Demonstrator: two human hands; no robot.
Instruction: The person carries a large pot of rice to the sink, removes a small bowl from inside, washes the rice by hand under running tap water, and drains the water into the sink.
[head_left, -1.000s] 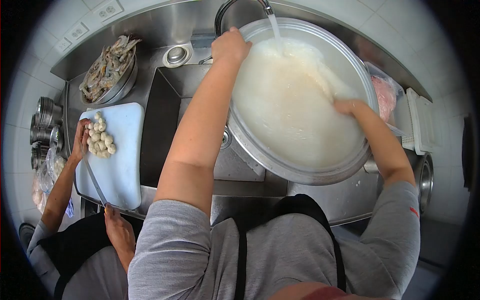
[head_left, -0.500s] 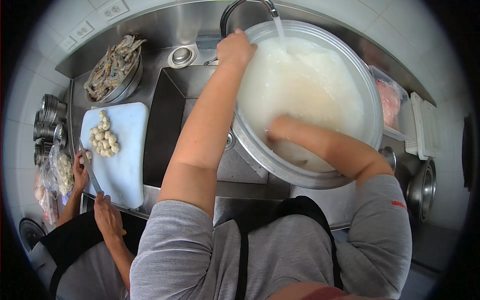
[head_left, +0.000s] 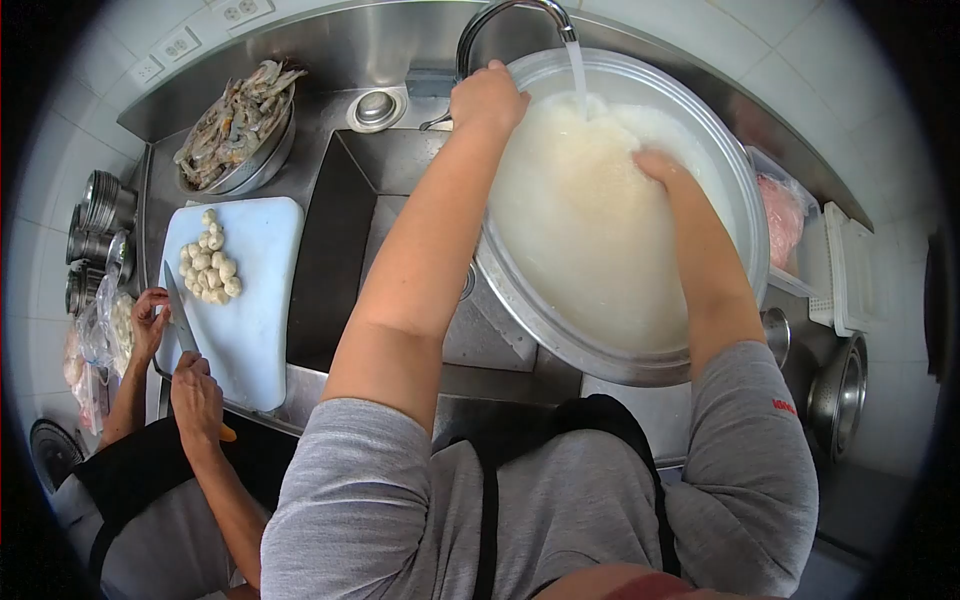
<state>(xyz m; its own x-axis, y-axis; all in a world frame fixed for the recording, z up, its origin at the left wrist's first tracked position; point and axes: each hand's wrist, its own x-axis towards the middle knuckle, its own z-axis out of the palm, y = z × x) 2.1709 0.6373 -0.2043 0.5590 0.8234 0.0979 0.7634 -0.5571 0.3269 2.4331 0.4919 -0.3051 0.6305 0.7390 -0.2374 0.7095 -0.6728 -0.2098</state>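
Observation:
A large round metal basin [head_left: 520, 318] tilts over the sink, full of cloudy white water [head_left: 570, 270]. My left hand [head_left: 490, 100] grips its rim at the upper left, beside the faucet [head_left: 515, 8]. Water runs from the spout into the basin. My right hand [head_left: 658, 165] reaches into the far right part of the water. Its fingers are under the surface and hidden, so what they touch cannot be made out. A paler, cream-coloured patch shows in the water near that hand.
At left, a co-worker's hands [head_left: 197, 400] hold a knife [head_left: 180, 308] by a white cutting board [head_left: 262, 330] with small pale round pieces [head_left: 208, 270]. Shrimp [head_left: 235, 130] fill a metal bowl behind. A plastic container [head_left: 790, 215] with pink contents and colanders [head_left: 840, 390] stand right.
My right hand has swept from the near left of the water to its far right. My left hand stays on the rim. The co-worker's knife hand has shifted slightly left.

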